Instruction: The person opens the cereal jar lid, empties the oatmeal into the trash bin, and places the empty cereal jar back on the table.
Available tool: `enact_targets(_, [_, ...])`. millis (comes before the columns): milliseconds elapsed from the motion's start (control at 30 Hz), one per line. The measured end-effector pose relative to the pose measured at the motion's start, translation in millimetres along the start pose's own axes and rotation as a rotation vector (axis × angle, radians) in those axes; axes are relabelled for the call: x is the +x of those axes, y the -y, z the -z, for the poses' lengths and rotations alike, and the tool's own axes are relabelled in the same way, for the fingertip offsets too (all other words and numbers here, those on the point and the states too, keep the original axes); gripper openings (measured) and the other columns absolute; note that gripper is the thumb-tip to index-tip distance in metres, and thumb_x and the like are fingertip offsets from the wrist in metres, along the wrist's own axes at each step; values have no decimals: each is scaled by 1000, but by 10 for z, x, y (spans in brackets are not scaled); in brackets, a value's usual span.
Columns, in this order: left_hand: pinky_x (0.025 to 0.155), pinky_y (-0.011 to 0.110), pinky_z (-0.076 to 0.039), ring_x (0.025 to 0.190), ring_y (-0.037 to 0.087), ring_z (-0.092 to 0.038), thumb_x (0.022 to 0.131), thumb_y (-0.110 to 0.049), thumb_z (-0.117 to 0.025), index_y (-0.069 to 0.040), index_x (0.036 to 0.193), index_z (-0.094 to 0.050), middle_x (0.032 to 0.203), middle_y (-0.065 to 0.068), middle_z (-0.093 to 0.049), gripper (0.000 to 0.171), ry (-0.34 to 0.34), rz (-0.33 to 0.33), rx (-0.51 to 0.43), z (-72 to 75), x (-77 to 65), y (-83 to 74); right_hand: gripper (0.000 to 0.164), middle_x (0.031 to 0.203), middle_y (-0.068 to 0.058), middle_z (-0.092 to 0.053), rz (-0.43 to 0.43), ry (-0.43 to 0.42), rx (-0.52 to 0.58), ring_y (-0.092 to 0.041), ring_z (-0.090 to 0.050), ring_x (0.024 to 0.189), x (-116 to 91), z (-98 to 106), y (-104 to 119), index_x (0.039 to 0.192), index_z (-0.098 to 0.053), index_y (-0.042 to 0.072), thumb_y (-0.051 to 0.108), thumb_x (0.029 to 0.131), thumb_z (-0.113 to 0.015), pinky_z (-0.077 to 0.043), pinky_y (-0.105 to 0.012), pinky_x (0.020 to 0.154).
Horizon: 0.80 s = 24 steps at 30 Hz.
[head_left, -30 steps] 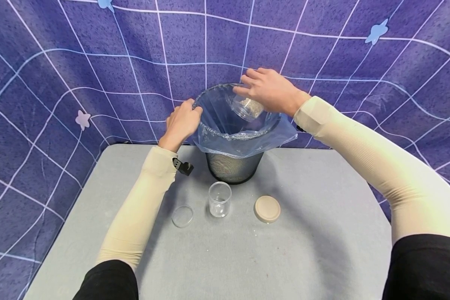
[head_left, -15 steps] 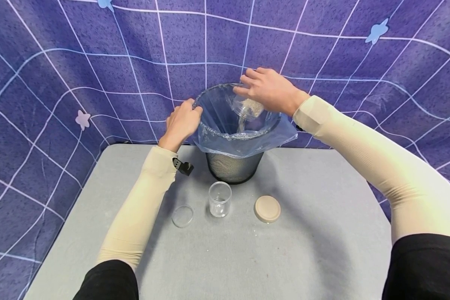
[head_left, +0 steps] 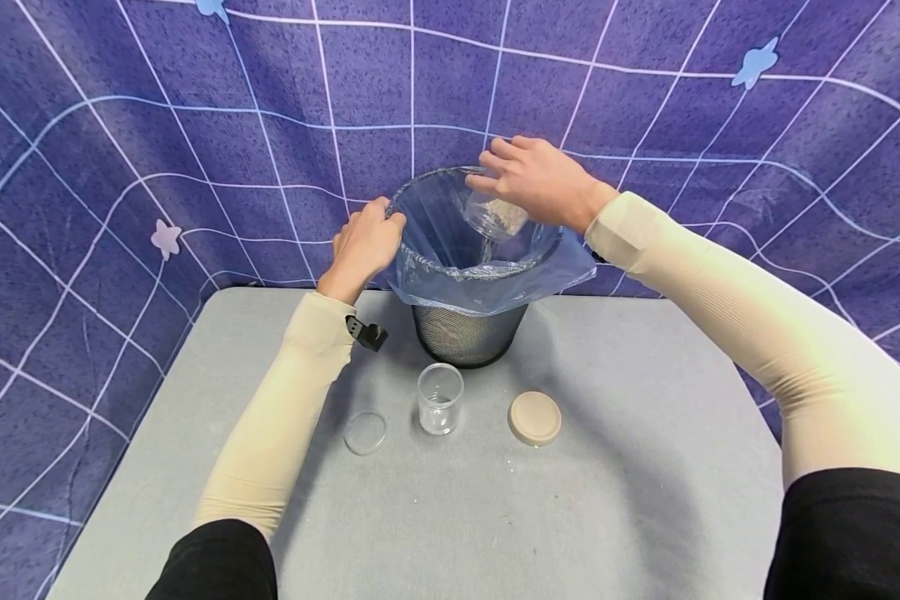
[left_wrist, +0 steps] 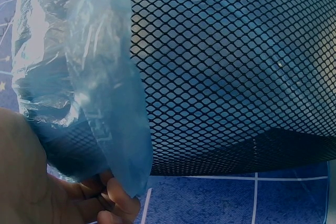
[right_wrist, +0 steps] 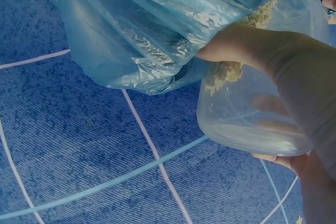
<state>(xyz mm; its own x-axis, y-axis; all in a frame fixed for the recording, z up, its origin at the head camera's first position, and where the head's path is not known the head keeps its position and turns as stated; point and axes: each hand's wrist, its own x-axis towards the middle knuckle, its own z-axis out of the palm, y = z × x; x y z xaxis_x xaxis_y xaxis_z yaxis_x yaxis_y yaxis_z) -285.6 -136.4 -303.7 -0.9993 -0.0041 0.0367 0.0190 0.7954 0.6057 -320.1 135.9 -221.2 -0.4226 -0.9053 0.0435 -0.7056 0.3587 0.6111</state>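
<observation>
A black mesh waste bin [head_left: 468, 333] lined with a blue plastic bag [head_left: 457, 292] stands at the table's far edge. My left hand [head_left: 363, 246] grips the bin's left rim; in the left wrist view its fingers [left_wrist: 123, 200] curl below the bag's overhanging edge. My right hand [head_left: 543, 183] holds a clear jar [head_left: 483, 221] tipped mouth-down over the bin. Pale flakes [right_wrist: 226, 72] lie along the jar's inside in the right wrist view, and a thin stream falls from its mouth into the bag. The bag's folds cover part of the jar there.
Before the bin, a second clear jar [head_left: 440, 404] stands upright on the grey table [head_left: 450, 525]. A clear ring-like lid [head_left: 365, 433] lies left of it, a beige lid [head_left: 535, 417] right of it. Small crumbs dot the table. A purple gridded curtain [head_left: 270, 83] hangs behind.
A second ago no stream showed below the tilted jar; half a second ago flakes were pouring, and a thinner stream falls now. Both hands have kept their places.
</observation>
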Motion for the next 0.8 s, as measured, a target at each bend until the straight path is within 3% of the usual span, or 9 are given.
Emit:
enact_targets(133, [118,66,-31,148,46,-45,110,-38,-36,-14,167,-37,166,15,-46,63,4,3,-2,-1,0,1,68,130,-25,-62,3,-14,-2,-43,-56,120,2,4,4,147,-59,4,-12,82,-72,-51,-50,95])
enact_targets(800, [118,66,-32,149,45,-45,109,-37,-37,-13,165,-40,164,16,-47,61,-2,7,-3,6,-6,-16,64,130,-24,-64,-6,-31,-22,-42,-57,120,10,-13,24,146,-60,5,-12,86,-71,-52,-49,95])
